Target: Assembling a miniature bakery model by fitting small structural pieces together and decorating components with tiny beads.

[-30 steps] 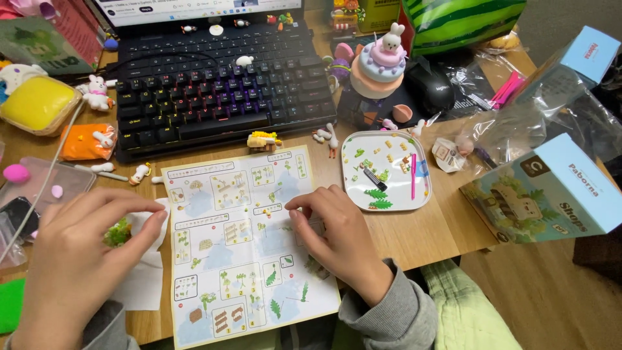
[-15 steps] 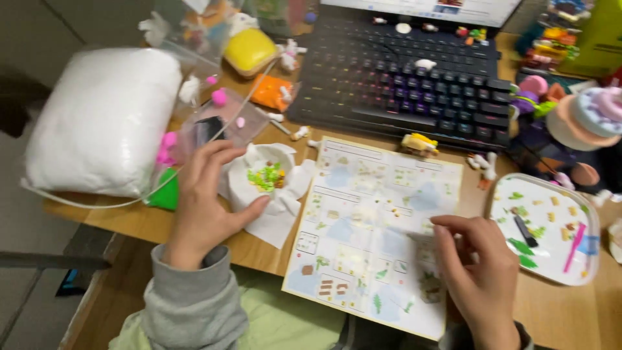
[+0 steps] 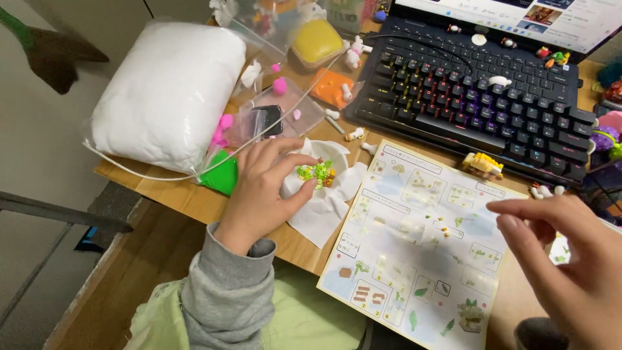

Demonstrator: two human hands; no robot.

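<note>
Glossy paper instruction sheet (image 3: 421,253), wooden desk (image 3: 188,201)

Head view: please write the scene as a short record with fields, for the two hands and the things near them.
left hand: pinches a small green brick model over a white tissue
right hand: empty, fingers spread, raised over the right edge of the instruction sheet
sheet: lies flat on the wooden desk, in front of the keyboard
on the sheet's top edge: a small yellow brick model
left of the left hand: a bag of white stuffing and a green piece
</note>
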